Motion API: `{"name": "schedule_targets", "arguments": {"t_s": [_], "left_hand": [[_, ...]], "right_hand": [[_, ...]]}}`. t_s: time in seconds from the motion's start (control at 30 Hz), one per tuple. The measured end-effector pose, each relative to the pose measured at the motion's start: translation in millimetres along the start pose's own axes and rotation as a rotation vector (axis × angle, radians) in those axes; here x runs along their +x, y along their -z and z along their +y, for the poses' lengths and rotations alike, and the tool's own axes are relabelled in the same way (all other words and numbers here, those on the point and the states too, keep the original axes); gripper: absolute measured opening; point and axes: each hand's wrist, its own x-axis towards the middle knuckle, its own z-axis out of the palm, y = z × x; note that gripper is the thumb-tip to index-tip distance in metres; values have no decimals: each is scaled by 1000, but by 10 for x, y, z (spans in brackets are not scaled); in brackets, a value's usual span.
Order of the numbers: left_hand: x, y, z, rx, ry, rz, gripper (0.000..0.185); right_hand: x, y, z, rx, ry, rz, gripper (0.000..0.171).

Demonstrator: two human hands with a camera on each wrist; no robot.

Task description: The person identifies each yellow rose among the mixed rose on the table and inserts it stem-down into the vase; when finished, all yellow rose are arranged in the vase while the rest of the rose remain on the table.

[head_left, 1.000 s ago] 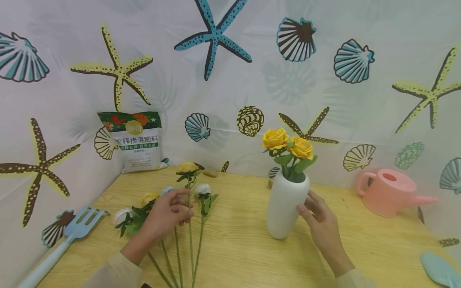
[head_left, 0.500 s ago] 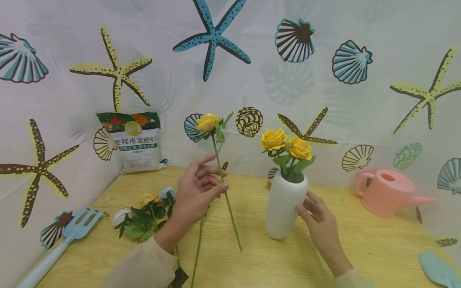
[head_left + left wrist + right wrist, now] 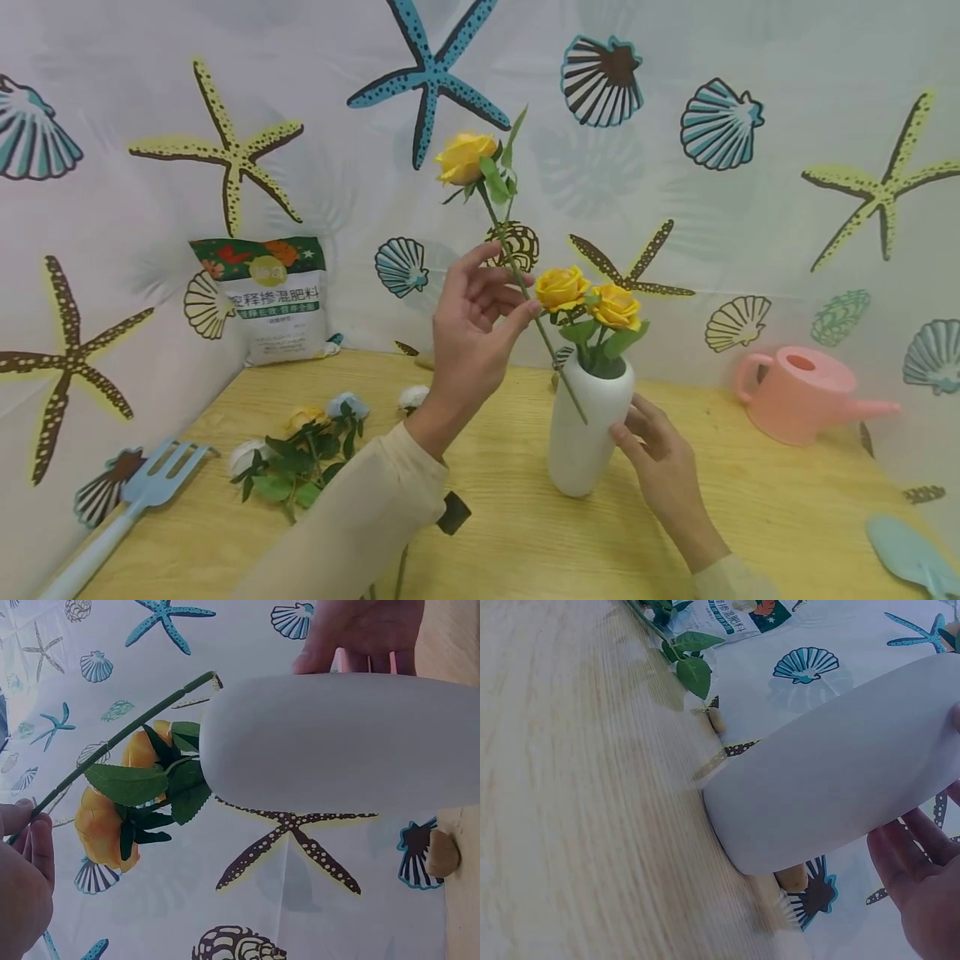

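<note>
In the head view my left hand pinches the green stem of a yellow rose between thumb and fingers. The bloom points up and left, and the stem's lower end hangs in front of a white vase. Two yellow roses with green leaves stand in that vase. My right hand grips the vase's right side, thumb towards me. From the left wrist, the held stem passes beside the vase mouth, apart from the vase's inside. The right wrist view shows the vase base on the table.
White, yellow and blue flowers lie at left, partly behind my sleeve. A blue hand fork, a fertilizer bag, a pink watering can and a blue-green scoop-like tool are around the wooden table.
My left hand has lifted the yellow rose from among the lying flowers, up and to the right towards the vase. My right hand has stayed on the vase.
</note>
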Motion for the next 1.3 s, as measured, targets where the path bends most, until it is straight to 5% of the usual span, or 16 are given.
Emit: {"name": "schedule_targets", "arguments": {"t_s": [0.27,0.53,1.03,1.3], "left_hand": [[235,-119,-40,37,-54,51,61],[278,-115,-116,46,-102,112,59],[57,-160,-284,92,-66,29,58],[-44,-214,-298,-27,4,77,36]], "right_hand": [[10,-4,7,15,2,-2,50],[5,-13,-15,-3,-5,-1,51],[7,-8,-4,-31,-47,-5,52],[9,-14,-9,-19,-20,13,51]]}}
